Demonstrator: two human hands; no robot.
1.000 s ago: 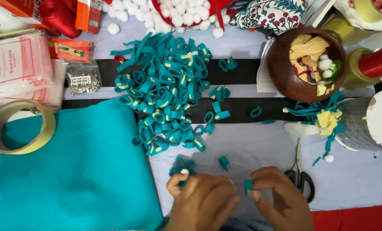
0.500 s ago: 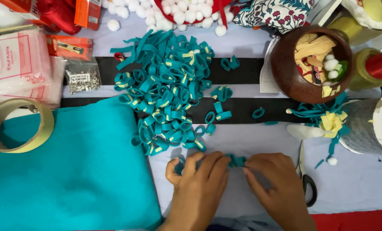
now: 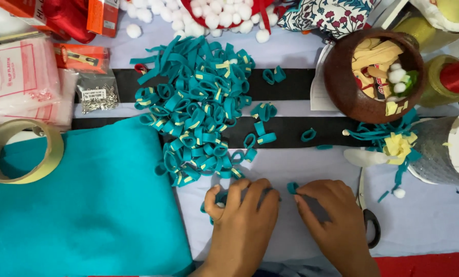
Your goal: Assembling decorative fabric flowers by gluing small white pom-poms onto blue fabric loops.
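Note:
Both of my hands lie low on the pale cloth near the front edge. My left hand [image 3: 242, 223] is palm down, its thumb curled over a few small teal felt loops [image 3: 216, 199] that show under it. My right hand [image 3: 332, 220] pinches a short teal felt strip [image 3: 292, 187] at its fingertips, close to the left hand's fingertips. Just beyond the hands is a big heap of teal felt loops with yellow bands [image 3: 198, 107].
A teal felt sheet [image 3: 85, 205] with a tape roll [image 3: 19, 151] on it lies at the left. Scissors [image 3: 368, 220] are beside my right hand. A brown bowl [image 3: 342, 77], white pompoms [image 3: 219, 13], a bag of staples [image 3: 96, 95] and pink packets [image 3: 19, 77] are further back.
Both hands moved away from me, up from the frame's bottom edge, and came together over the felt pieces. The right hand now pinches the strip between the two hands.

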